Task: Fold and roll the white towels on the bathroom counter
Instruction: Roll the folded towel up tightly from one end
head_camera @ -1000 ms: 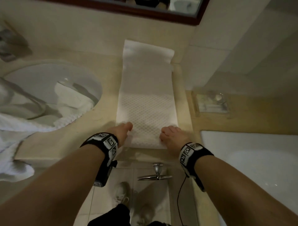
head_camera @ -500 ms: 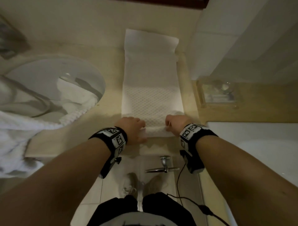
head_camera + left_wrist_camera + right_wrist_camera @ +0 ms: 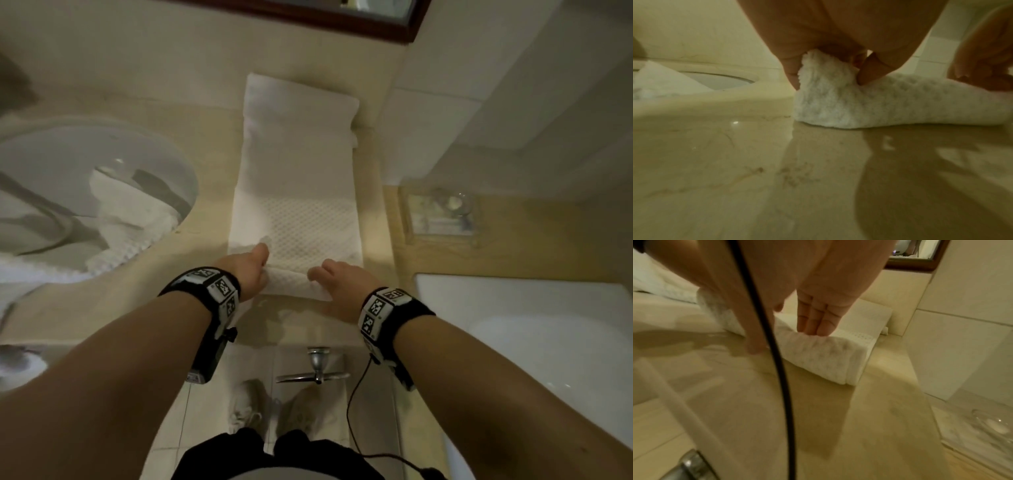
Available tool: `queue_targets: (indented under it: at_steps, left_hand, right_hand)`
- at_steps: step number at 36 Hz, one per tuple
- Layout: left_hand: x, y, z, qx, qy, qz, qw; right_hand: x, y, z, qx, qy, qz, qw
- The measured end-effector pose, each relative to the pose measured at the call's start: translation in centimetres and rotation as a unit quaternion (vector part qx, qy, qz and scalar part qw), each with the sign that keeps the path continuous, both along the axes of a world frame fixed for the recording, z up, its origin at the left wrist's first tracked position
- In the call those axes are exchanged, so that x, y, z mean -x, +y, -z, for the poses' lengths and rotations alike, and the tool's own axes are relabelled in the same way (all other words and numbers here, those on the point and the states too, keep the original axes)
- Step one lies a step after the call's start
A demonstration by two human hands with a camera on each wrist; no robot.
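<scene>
At the counter's [image 3: 102, 308] left end a round white sink [image 3: 161, 161] is sunk into the top; crumpled white towels [image 3: 130, 226] lie in the basin and spill over its near rim toward the left front corner; a chrome handle [image 3: 317, 371] shows below the front edge.

The left hand [image 3: 248, 274] sits near the front edge, at the left end of the rolled part of the white towel [image 3: 298, 192]; the left wrist view shows its grip closed as a pinch, thumb on one side and fingers [image 3: 791, 73] on the other, holding a raised tuft of the roll's left end.

The towel itself is a long folded strip running from near the front edge straight back to the wall, where its far end climbs slightly up the wall below the dark-framed mirror [image 3: 376, 20]; its near end is turned over into a low roll lying flat on the counter.

The right hand [image 3: 337, 284] rests on the roll's right part; its fingers [image 3: 813, 321] are straight and together, tips pressing down on top of the roll, thumb reaching to the counter just in front of it; this grip is open and clasps nothing.

Toward the right back corner stands a clear tray [image 3: 438, 216] holding a glass item, well apart from the towel; right of the counter lies a white bathtub [image 3: 548, 325].
</scene>
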State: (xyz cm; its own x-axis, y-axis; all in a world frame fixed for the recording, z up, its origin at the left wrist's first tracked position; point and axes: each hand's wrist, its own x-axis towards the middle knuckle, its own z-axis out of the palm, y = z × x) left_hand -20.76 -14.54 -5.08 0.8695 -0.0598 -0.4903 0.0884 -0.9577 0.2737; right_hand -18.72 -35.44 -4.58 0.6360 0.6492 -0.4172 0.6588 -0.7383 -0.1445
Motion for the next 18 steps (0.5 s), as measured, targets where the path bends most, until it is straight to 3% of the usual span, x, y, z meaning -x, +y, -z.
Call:
queue_targets:
  at_steps: [3,7,10,13,18]
  left_hand:
    - [-0.3,-0.1,0.3,-0.012,-0.048,0.031,0.998]
    - [-0.1,-0.1,0.3,-0.134,-0.132,0.119,0.975]
    - [-0.1,-0.1,0.5,-0.166,-0.134,0.179,0.96]
    - [0.1,0.0,0.6,-0.165,-0.121,0.186,0.961]
    - [-0.3,0.4,0.7,-0.172,-0.089,0.223,0.955]
  right_hand:
    - [-0.6,0.1,-0.2,0.039,-0.013,-0.004,0.999]
    - [-1.6,0.5,-0.2,0.036,0.011,0.049,0.998]
    - [-2.3,0.6,0.0,0.031,0.01,0.066,0.997]
    - [-2.8,0.3,0.3,0.02,-0.022,0.102,0.994]
    - [-4.0,0.6,0.1,0.021,0.062,0.156,0.986]
